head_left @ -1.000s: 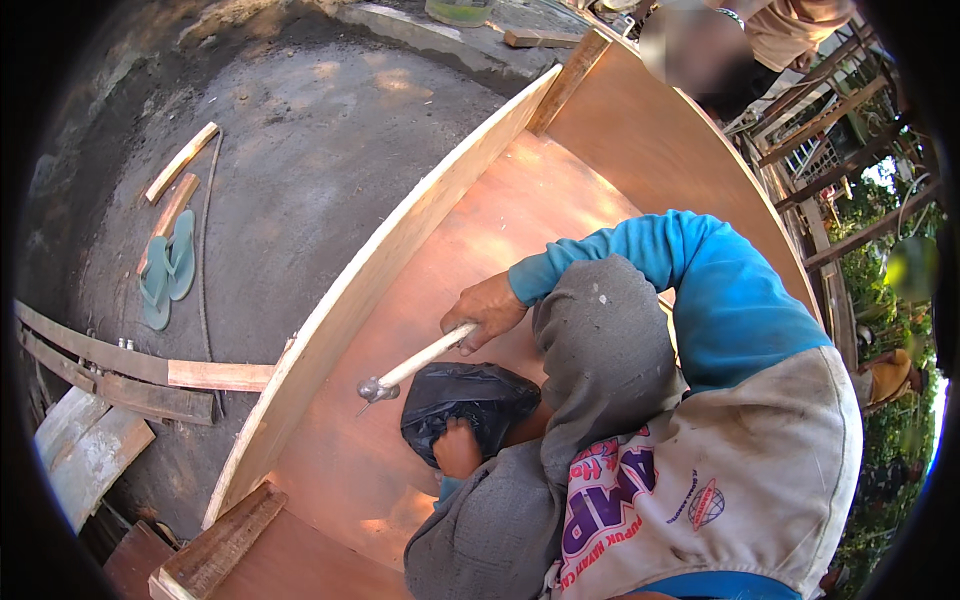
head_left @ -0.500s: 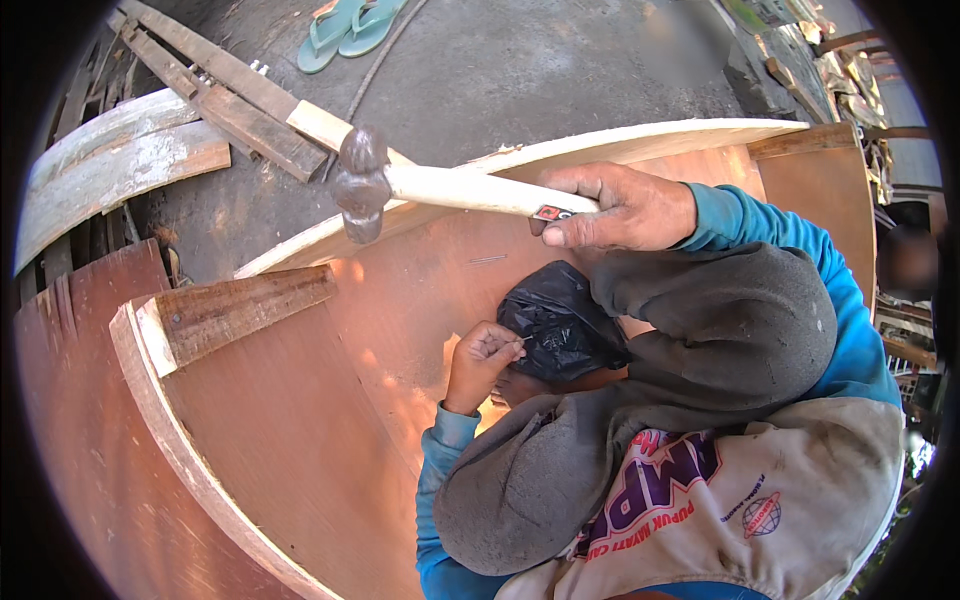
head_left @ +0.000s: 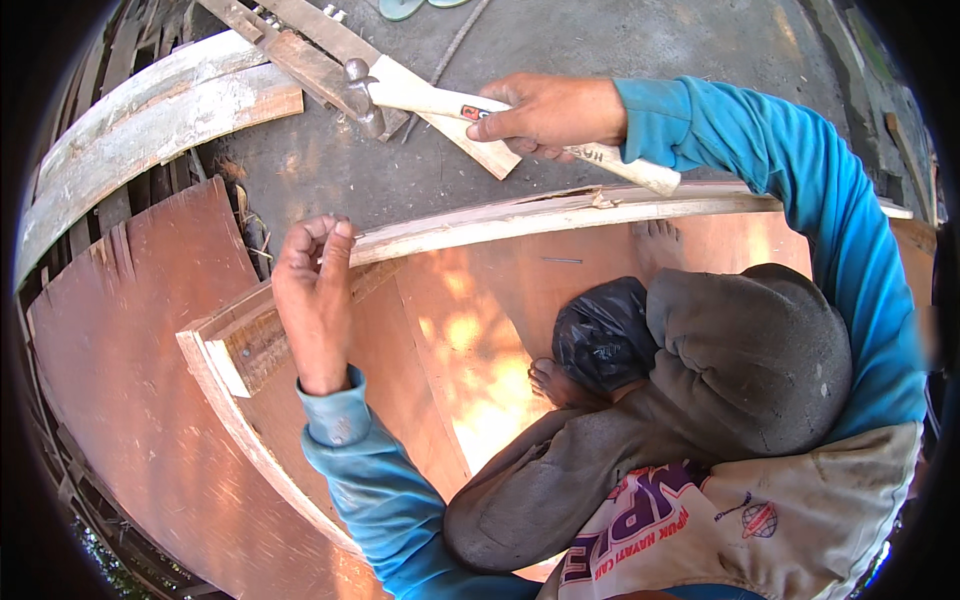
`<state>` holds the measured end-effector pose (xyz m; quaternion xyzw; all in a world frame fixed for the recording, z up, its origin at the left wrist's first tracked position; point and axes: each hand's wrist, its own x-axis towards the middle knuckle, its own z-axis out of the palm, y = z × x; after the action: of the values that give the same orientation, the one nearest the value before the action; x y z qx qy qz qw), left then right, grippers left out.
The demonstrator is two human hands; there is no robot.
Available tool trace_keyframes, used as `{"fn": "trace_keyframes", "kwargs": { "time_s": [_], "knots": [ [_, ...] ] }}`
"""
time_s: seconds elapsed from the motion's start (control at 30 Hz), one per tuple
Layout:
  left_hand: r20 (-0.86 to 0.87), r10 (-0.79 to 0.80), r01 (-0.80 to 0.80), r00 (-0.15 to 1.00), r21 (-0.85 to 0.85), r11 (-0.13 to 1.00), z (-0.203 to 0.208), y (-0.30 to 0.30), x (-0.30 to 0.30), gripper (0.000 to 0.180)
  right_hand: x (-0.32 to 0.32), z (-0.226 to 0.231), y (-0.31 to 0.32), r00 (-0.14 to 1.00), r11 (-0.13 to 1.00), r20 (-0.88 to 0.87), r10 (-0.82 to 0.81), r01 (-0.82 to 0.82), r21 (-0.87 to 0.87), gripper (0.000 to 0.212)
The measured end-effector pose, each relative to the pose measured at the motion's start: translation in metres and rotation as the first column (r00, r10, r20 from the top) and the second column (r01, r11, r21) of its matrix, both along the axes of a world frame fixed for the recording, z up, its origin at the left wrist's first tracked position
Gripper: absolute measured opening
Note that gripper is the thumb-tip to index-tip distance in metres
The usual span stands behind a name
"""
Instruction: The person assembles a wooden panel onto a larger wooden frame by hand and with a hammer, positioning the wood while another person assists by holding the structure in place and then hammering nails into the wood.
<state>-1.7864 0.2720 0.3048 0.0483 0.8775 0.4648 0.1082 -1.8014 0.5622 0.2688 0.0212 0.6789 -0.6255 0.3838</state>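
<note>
My right hand (head_left: 550,108) grips a ball-peen hammer (head_left: 425,97) by its pale wooden handle, above the concrete beyond the far rim. The hammer's metal head points left. My left hand (head_left: 315,300) is raised at the left end of the pale wooden rim strip (head_left: 560,212), near the corner of the curved plywood frame. Its thumb and fingers are pinched together; whatever is between them cannot be made out. A black plastic bag (head_left: 605,335) rests by my feet, against my leg. One loose nail (head_left: 562,261) lies on the reddish plywood panel (head_left: 500,300).
A short wooden block (head_left: 250,345) braces the frame's left corner. To the left are a reddish plywood sheet (head_left: 140,330) and curved whitish boards (head_left: 150,120). Loose planks (head_left: 310,65) and light-green sandals (head_left: 400,8) lie on the concrete floor (head_left: 610,40).
My left hand has left the black bag and moved up and left to the rim strip. My right hand has carried the hammer farther out, past the far rim. The view has shifted.
</note>
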Motion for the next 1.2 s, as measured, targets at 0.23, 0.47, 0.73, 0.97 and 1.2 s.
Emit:
{"fn": "trace_keyframes", "kwargs": {
  "time_s": [0.23,0.47,0.73,0.97,1.2],
  "knots": [
    [0.407,0.21,0.063,0.889,-0.563,0.824,-0.073,-0.05,-0.095,0.009,-0.036,-0.062,-0.037,0.969,0.986,0.221,0.112,-0.08,-0.148,0.034],
    [0.487,0.158,0.271,0.859,-0.694,0.668,-0.11,-0.067,-0.099,0.011,-0.041,-0.091,-0.06,0.946,0.944,0.25,0.206,-0.125,-0.306,0.036],
    [0.493,0.241,0.232,0.836,-0.716,0.659,-0.122,-0.082,-0.104,0.015,-0.038,-0.101,-0.089,0.884,0.932,0.408,0.23,-0.078,-0.355,0.041],
    [0.496,0.23,0.315,0.837,-0.781,0.538,-0.119,-0.074,-0.105,0.02,-0.047,-0.097,-0.096,0.876,0.921,0.365,0.315,-0.189,-0.341,0.044],
    [0.551,0.134,0.412,0.824,-0.744,0.527,-0.128,-0.081,-0.109,0.024,-0.05,-0.089,-0.095,0.9,0.945,0.4,0.171,-0.036,-0.324,0.043]
  ]
}}
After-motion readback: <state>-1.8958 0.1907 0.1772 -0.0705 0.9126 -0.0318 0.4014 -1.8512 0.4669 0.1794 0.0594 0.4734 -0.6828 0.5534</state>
